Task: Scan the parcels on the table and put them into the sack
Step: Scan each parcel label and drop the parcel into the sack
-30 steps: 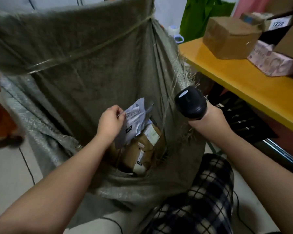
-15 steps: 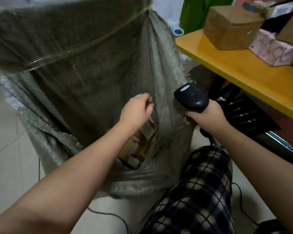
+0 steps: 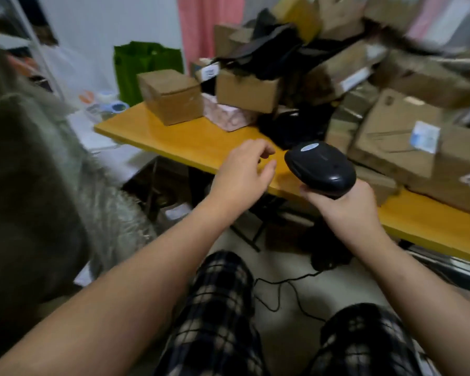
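Note:
A heap of parcels fills the yellow table (image 3: 196,142): a small brown box (image 3: 171,96) at its left end, a pink parcel (image 3: 225,115) beside it, a black bag (image 3: 291,131), and several cardboard boxes (image 3: 391,139) stacked to the right. My left hand (image 3: 244,172) hovers empty over the table's near edge, fingers loosely curled. My right hand (image 3: 345,204) grips the black barcode scanner (image 3: 320,166), its head just right of my left hand. The grey woven sack (image 3: 38,185) stands at the far left, blurred; its inside is hidden.
A green bag (image 3: 147,66) and a pink curtain (image 3: 198,28) stand behind the table. The scanner's black cable (image 3: 291,291) trails over the floor between my checked trouser legs (image 3: 217,316). Dark table legs and boxes sit under the table.
My left hand let go of the white parcel in the sack and has swung right to the table's edge, empty. The view turned from the sack to the table; the scanner moved with it.

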The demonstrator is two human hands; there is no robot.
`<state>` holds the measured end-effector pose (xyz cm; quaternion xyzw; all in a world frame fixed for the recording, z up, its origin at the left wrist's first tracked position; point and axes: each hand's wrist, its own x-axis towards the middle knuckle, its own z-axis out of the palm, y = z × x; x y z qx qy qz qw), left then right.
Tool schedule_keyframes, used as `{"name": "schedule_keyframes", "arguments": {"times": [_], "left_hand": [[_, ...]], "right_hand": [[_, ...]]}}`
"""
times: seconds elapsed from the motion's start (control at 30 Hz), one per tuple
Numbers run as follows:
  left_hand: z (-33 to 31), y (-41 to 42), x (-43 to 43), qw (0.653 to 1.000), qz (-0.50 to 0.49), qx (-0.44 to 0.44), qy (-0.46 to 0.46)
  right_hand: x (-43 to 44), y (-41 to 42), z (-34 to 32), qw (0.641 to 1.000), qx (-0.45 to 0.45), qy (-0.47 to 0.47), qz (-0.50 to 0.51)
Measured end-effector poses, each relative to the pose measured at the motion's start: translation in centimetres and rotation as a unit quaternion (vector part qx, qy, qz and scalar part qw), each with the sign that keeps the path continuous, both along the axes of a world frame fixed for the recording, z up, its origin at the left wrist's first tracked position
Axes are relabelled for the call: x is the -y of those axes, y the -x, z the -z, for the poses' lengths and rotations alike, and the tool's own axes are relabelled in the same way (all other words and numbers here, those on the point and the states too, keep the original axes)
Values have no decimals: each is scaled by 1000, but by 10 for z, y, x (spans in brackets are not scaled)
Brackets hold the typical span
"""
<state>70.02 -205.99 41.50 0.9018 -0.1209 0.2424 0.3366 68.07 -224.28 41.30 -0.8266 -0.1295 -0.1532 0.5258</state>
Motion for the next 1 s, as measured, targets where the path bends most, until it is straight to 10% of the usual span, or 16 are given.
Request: {"name": "schedule_keyframes", "arguments": {"times": [0.17,0.4,0.5,0.63,1.0], "left_hand": [[-18,-37,89,998,57,-22,30],[-48,-84,155,945,-59,-295,-127],[-48,-80,159,949,-43,-311,-31],[-50,-64,155,942,44,-239,230],[-72,-41,46,948,55,-41,311]], "right_hand": [[79,-11,-20,994,22,-39,99],[135,-22,-31,974,-10,-162,161],[137,-23,-33,967,-43,-208,139],[130,-16,-33,958,-18,-251,141],[106,24,-38,994,-10,-46,103]]}}
